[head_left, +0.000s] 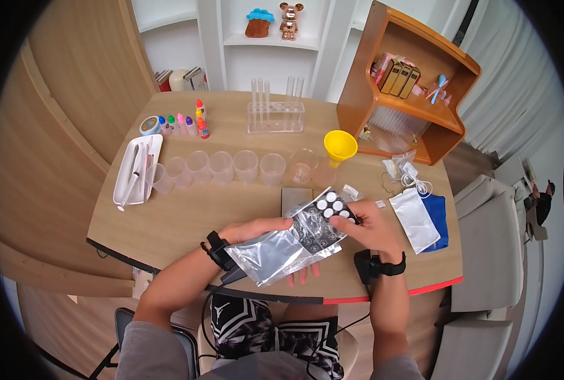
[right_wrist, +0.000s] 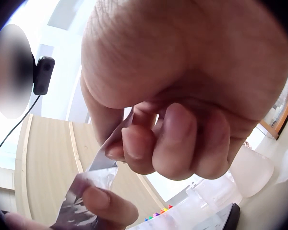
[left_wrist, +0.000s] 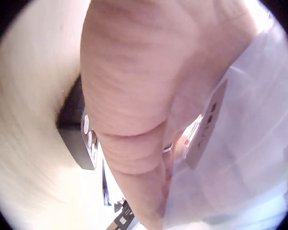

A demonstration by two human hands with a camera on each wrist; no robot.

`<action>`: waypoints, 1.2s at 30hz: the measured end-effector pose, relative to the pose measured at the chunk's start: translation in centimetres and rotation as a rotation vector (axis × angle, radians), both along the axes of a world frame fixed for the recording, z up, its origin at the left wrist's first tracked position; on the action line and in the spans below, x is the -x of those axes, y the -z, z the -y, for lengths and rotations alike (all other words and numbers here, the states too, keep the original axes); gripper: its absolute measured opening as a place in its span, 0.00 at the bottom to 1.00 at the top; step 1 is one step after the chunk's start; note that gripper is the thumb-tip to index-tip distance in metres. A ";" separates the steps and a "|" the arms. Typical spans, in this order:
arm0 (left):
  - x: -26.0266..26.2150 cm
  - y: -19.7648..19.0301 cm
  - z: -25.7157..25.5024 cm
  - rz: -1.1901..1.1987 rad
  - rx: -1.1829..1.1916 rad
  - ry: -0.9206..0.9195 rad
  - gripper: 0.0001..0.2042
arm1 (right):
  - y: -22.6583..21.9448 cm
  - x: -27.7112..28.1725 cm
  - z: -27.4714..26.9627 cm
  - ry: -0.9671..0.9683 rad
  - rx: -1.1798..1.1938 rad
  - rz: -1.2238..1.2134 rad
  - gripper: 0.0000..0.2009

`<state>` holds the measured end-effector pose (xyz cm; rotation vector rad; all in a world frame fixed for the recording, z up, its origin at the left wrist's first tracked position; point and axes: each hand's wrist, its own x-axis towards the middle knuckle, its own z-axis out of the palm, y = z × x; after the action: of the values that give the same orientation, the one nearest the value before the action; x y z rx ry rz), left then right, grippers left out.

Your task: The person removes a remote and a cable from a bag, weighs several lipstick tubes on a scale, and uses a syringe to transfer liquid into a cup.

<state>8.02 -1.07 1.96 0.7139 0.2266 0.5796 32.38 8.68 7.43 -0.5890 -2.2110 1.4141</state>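
A silver foil pouch [head_left: 266,258] with a black panel printed with white circles [head_left: 313,231] is held above the near part of the table. My left hand [head_left: 253,230] grips its left side, thumb on top and fingers underneath. At the upper right corner, my right hand [head_left: 376,229] pinches the pouch, its thumb over the white circles. In the right wrist view the foil [right_wrist: 103,172] runs between thumb and curled fingers. A flat grey device [head_left: 296,199] lies on the table just beyond the pouch, partly hidden by it.
Several clear cups [head_left: 221,166] stand in a row, with a yellow funnel [head_left: 340,147] at its right end. Behind are a test tube rack [head_left: 275,118] and small coloured bottles [head_left: 182,124]. A white tray [head_left: 121,183] is left; a wooden shelf [head_left: 383,107] and white packet [head_left: 415,220] are right.
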 end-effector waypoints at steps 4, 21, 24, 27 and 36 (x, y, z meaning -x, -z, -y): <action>0.0 0.4 -0.2 -0.005 -0.008 0.005 0.44 | 0.3 0.5 0.4 0.039 -0.007 -0.004 0.14; -0.1 1.6 -0.5 0.193 0.041 -0.028 0.43 | 0.7 0.7 0.2 0.134 0.325 -0.014 0.17; 0.1 1.8 -0.5 0.185 0.030 0.039 0.45 | 0.8 0.2 -0.3 0.029 0.358 0.076 0.15; 0.2 1.7 -0.5 0.152 0.052 0.075 0.46 | 1.8 -0.2 -0.6 -0.028 0.457 0.128 0.13; 0.3 0.9 -0.1 0.107 -0.017 0.129 0.47 | 1.4 1.2 0.2 -0.125 0.496 0.072 0.08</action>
<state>7.76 -0.94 1.07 0.7064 0.0751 0.4955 31.19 8.52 6.00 -0.6790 -1.9763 2.0584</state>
